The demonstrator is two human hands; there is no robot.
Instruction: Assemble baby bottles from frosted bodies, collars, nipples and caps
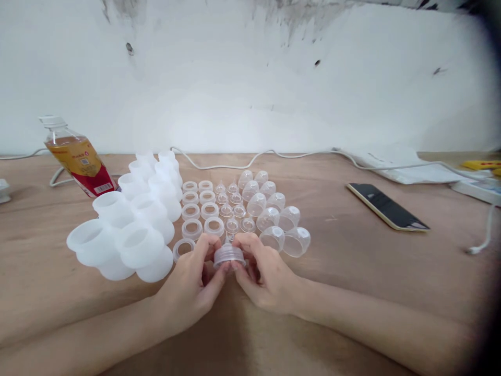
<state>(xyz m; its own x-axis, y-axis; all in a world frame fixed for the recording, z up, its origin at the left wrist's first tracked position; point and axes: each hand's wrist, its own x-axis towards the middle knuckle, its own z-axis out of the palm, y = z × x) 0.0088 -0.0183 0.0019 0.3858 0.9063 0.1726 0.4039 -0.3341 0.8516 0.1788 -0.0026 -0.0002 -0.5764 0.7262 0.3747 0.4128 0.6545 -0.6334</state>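
Observation:
Between my two hands is a translucent bottle collar ring (229, 255) with a clear nipple poking up from its top. The fingers and thumb of my left hand (191, 282) pinch its left side; those of my right hand (270, 274) pinch its right side. Just beyond stand two columns of loose collar rings (192, 228), then two columns of clear nipples (231, 225). Right of these are clear dome caps (296, 242) in two columns. To the left, several frosted white bottles (139, 243) stand close together with their mouths up.
A drink bottle (84, 162) with a red and yellow label stands at the back left. A phone (385, 206) lies at the right. A white cable (235, 161) runs along the wall, by a white bag (387, 159).

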